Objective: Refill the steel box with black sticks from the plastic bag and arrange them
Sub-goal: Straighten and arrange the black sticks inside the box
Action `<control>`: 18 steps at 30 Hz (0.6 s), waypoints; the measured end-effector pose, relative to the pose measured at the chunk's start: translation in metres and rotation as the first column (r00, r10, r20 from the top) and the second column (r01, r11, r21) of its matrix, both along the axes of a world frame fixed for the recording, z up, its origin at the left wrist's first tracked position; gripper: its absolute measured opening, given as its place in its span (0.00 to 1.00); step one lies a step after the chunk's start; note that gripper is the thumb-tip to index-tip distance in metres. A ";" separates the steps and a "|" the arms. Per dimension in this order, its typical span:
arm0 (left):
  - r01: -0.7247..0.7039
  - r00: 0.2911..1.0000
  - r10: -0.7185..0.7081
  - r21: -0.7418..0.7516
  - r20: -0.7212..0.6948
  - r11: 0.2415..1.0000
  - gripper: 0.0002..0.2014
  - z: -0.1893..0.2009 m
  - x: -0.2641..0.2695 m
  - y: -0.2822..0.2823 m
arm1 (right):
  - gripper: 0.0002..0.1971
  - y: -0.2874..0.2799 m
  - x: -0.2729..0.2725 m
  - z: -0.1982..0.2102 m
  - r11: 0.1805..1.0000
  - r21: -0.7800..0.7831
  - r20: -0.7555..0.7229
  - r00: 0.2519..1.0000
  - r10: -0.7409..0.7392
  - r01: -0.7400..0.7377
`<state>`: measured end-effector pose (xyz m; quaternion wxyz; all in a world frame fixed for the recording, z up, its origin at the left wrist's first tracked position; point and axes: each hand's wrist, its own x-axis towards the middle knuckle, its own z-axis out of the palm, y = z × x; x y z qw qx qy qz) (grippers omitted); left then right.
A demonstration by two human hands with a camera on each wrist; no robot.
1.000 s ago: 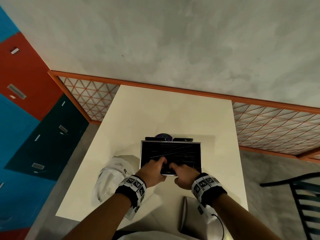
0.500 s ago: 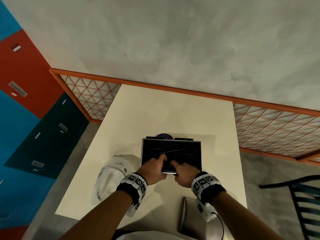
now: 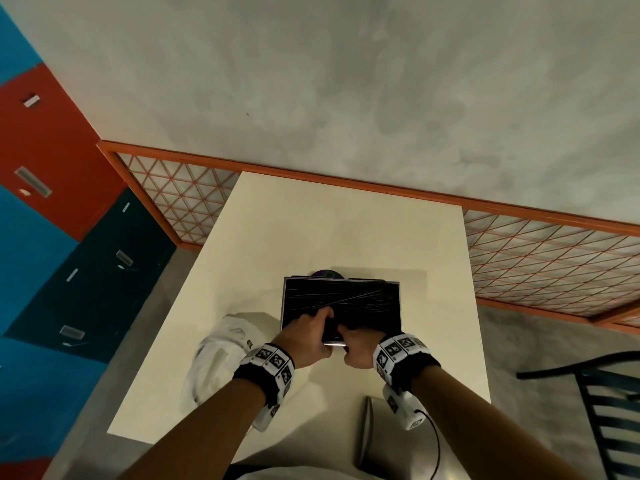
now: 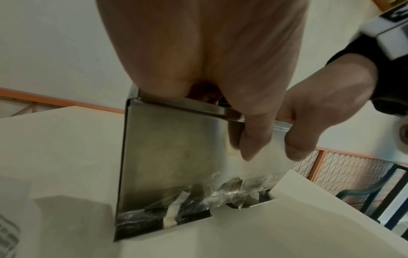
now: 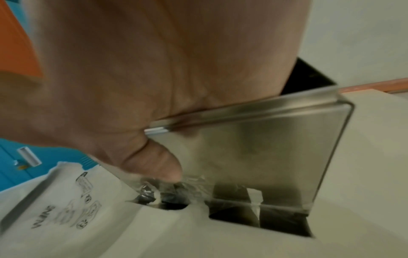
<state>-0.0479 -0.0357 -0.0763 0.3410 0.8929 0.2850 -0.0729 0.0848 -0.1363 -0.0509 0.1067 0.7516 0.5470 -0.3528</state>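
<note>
Gripped at the near rim of the steel box (image 3: 393, 289) by left hand (image 3: 306, 336) and right hand (image 3: 358, 346), thumbs outside, fingers curled over onto black sticks (image 3: 349, 299).

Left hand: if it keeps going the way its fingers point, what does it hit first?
Most likely the black sticks lying in the steel box. The left hand reaches over the near rim, fingers pointing in and away from the person, thumb outside the wall. How deep the fingertips sit is unclear.
</note>
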 end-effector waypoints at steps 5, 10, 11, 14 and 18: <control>0.007 1.000 -0.007 -0.007 -0.012 1.000 0.29 -0.003 0.000 -0.002 | 0.34 -0.007 -0.001 -0.002 0.999 0.021 -0.023 0.999 -0.043 0.044; 0.001 1.000 -0.001 -0.013 -0.027 1.000 0.30 -0.003 -0.002 -0.006 | 0.28 0.004 -0.001 -0.003 0.999 -0.029 0.003 1.000 0.025 -0.025; -0.003 1.000 0.002 -0.020 -0.027 1.000 0.30 -0.004 -0.003 -0.006 | 0.27 0.006 -0.002 -0.003 0.998 -0.050 0.016 0.999 0.046 -0.045; -0.003 0.999 0.001 -0.038 -0.036 0.999 0.31 -0.004 -0.005 -0.007 | 0.26 0.007 -0.004 -0.007 0.992 -0.103 0.030 0.996 0.079 -0.075; -0.003 0.998 0.003 -0.013 -0.061 1.000 0.28 -0.006 -0.007 -0.010 | 0.28 0.002 -0.002 -0.012 0.993 -0.084 0.044 0.996 0.082 -0.078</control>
